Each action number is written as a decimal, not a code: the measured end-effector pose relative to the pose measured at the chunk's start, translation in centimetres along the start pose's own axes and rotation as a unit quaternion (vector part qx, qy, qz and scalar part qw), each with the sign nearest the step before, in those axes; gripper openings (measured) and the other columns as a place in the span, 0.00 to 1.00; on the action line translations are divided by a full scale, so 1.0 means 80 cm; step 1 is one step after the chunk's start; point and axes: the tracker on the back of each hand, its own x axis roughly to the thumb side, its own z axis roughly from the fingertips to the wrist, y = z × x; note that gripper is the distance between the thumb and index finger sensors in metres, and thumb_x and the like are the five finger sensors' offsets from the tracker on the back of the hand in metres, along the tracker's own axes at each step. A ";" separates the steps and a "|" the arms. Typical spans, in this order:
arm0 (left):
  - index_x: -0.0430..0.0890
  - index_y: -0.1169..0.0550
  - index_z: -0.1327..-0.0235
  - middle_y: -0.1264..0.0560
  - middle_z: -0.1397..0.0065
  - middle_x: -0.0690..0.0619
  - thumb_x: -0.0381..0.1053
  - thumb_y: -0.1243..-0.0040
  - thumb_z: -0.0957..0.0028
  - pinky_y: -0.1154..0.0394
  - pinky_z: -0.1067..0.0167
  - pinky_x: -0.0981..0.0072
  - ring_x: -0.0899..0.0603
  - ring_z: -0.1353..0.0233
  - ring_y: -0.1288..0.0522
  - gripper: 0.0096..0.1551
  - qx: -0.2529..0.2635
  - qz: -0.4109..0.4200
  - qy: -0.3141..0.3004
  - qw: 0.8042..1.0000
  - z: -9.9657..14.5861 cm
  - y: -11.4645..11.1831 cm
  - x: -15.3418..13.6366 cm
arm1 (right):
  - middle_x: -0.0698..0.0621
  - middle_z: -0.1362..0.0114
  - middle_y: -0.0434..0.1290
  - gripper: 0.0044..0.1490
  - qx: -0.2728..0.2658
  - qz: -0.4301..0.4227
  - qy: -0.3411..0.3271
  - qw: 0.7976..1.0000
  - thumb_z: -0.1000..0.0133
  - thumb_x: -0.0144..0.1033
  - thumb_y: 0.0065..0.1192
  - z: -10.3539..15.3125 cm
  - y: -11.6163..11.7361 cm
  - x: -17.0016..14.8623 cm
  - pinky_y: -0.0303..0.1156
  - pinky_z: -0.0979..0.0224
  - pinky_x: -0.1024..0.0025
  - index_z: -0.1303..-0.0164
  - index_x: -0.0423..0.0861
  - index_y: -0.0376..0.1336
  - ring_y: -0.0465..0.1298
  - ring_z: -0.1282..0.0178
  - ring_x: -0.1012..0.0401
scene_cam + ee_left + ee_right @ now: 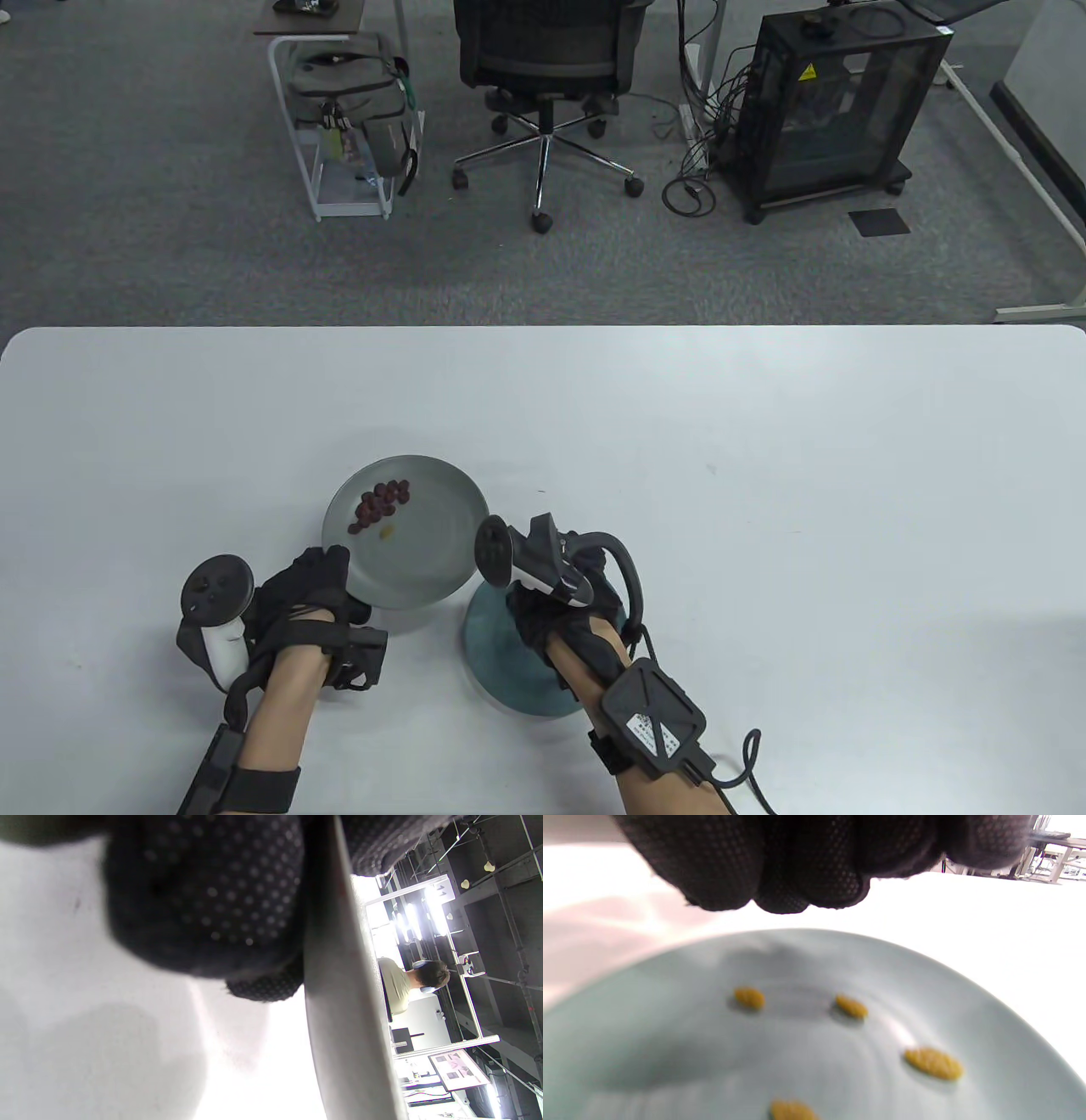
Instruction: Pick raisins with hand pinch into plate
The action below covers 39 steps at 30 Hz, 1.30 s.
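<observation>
A grey plate holds a cluster of dark red raisins and one yellow piece. My left hand grips its near-left rim, and the plate is tilted with a shadow under it. In the left wrist view my fingers lie against the plate's edge. My right hand hovers over a teal plate. In the right wrist view its fingertips are bunched together above the teal plate, which holds several yellow raisins. No raisin shows between the fingertips.
The white table stretches far and right of the plates. Beyond its far edge are an office chair, a white cart with a bag and a black cabinet on the carpet.
</observation>
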 end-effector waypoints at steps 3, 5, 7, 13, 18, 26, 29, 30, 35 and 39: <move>0.24 0.23 0.50 0.08 0.61 0.40 0.48 0.39 0.47 0.19 0.76 0.55 0.44 0.78 0.11 0.29 -0.004 -0.001 0.000 1.000 0.000 -0.002 0.000 | 0.47 0.47 0.81 0.30 -0.027 -0.009 -0.015 0.999 0.51 0.50 0.76 0.015 -0.023 0.004 0.75 0.43 0.51 0.43 0.44 0.74 0.77 0.50 0.50; 0.24 0.23 0.50 0.08 0.61 0.40 0.48 0.39 0.47 0.19 0.76 0.55 0.44 0.78 0.11 0.29 -0.012 -0.003 -0.002 1.000 0.000 -0.004 0.000 | 0.47 0.47 0.82 0.30 -0.029 -0.008 -0.028 0.999 0.51 0.50 0.76 0.023 -0.033 0.010 0.75 0.43 0.52 0.43 0.45 0.74 0.77 0.50 0.50; 0.24 0.23 0.50 0.08 0.61 0.40 0.48 0.39 0.47 0.19 0.76 0.55 0.44 0.78 0.11 0.29 -0.019 -0.003 -0.004 1.000 0.002 -0.008 0.000 | 0.47 0.47 0.82 0.31 -0.026 -0.009 -0.035 0.999 0.51 0.50 0.76 0.030 -0.040 0.015 0.76 0.44 0.52 0.43 0.45 0.74 0.78 0.51 0.50; 0.24 0.23 0.50 0.08 0.61 0.40 0.48 0.39 0.47 0.19 0.76 0.55 0.45 0.78 0.11 0.29 -0.060 -0.011 -0.015 0.998 0.013 -0.031 0.006 | 0.47 0.47 0.83 0.30 -0.027 -0.010 -0.063 0.998 0.50 0.49 0.76 0.044 -0.053 0.028 0.78 0.47 0.55 0.42 0.45 0.74 0.80 0.54 0.52; 0.24 0.23 0.50 0.08 0.61 0.40 0.48 0.39 0.47 0.19 0.76 0.55 0.45 0.78 0.11 0.29 -0.088 -0.024 -0.027 0.995 0.022 -0.047 0.010 | 0.47 0.46 0.83 0.30 -0.029 -0.008 -0.068 0.997 0.51 0.47 0.77 0.045 -0.054 0.029 0.79 0.49 0.57 0.41 0.45 0.73 0.82 0.55 0.53; 0.24 0.23 0.50 0.07 0.61 0.40 0.48 0.38 0.47 0.19 0.76 0.55 0.45 0.78 0.11 0.29 -0.111 -0.037 -0.038 0.992 0.030 -0.061 0.014 | 0.47 0.46 0.83 0.31 -0.018 -0.005 -0.070 0.997 0.51 0.47 0.78 0.038 -0.044 0.031 0.79 0.51 0.58 0.41 0.45 0.73 0.82 0.58 0.54; 0.24 0.23 0.50 0.07 0.61 0.40 0.48 0.38 0.47 0.19 0.76 0.55 0.45 0.78 0.11 0.29 -0.119 -0.039 -0.040 0.991 0.033 -0.064 0.015 | 0.47 0.45 0.83 0.31 -0.026 0.004 -0.072 0.997 0.51 0.47 0.78 0.036 -0.040 0.035 0.79 0.50 0.58 0.40 0.47 0.73 0.82 0.56 0.54; 0.24 0.23 0.50 0.07 0.61 0.40 0.48 0.38 0.47 0.19 0.76 0.55 0.45 0.78 0.11 0.29 -0.122 -0.039 -0.039 0.991 0.034 -0.066 0.015 | 0.47 0.44 0.83 0.31 -0.023 0.009 -0.072 0.997 0.51 0.47 0.78 0.035 -0.038 0.037 0.79 0.50 0.57 0.39 0.48 0.72 0.81 0.56 0.54; 0.24 0.23 0.50 0.08 0.61 0.40 0.48 0.38 0.48 0.19 0.76 0.55 0.45 0.78 0.11 0.29 -0.134 -0.041 -0.040 0.989 0.037 -0.073 0.015 | 0.47 0.43 0.82 0.33 -0.030 0.020 -0.072 0.997 0.51 0.47 0.78 0.032 -0.030 0.043 0.78 0.49 0.57 0.35 0.52 0.71 0.81 0.54 0.53; 0.24 0.23 0.50 0.07 0.61 0.40 0.48 0.38 0.47 0.19 0.76 0.55 0.45 0.78 0.11 0.29 -0.140 -0.046 -0.045 0.988 0.040 -0.077 0.016 | 0.47 0.44 0.82 0.33 -0.036 0.027 -0.068 0.997 0.51 0.46 0.78 0.029 -0.026 0.046 0.78 0.49 0.57 0.34 0.53 0.70 0.81 0.55 0.53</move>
